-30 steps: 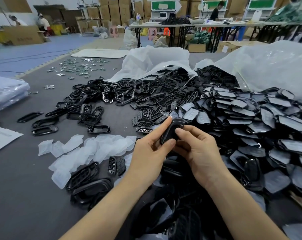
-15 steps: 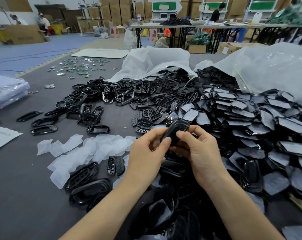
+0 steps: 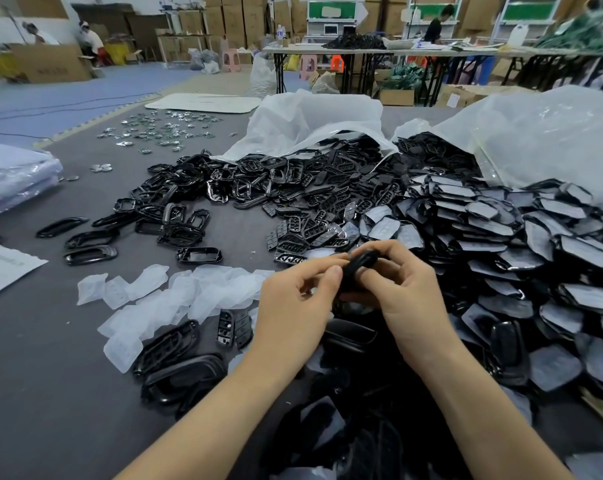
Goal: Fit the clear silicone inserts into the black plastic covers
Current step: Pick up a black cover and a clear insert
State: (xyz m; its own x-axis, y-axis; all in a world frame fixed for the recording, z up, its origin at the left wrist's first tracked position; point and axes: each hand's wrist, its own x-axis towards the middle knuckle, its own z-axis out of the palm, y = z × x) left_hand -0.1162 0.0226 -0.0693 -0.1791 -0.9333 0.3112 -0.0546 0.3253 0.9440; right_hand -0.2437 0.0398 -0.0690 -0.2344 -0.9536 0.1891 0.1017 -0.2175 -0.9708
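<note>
Two bare forearms and hands, slim-fingered.
Left hand (image 3: 293, 303) just left of the black cover (image 3: 360, 265), short trimmed thumbnail showing; right hand (image 3: 407, 292) just right of it, bare up the forearm.

Single head-worn view, facing forward and down, close over grey table (image 3: 33, 375)
</note>
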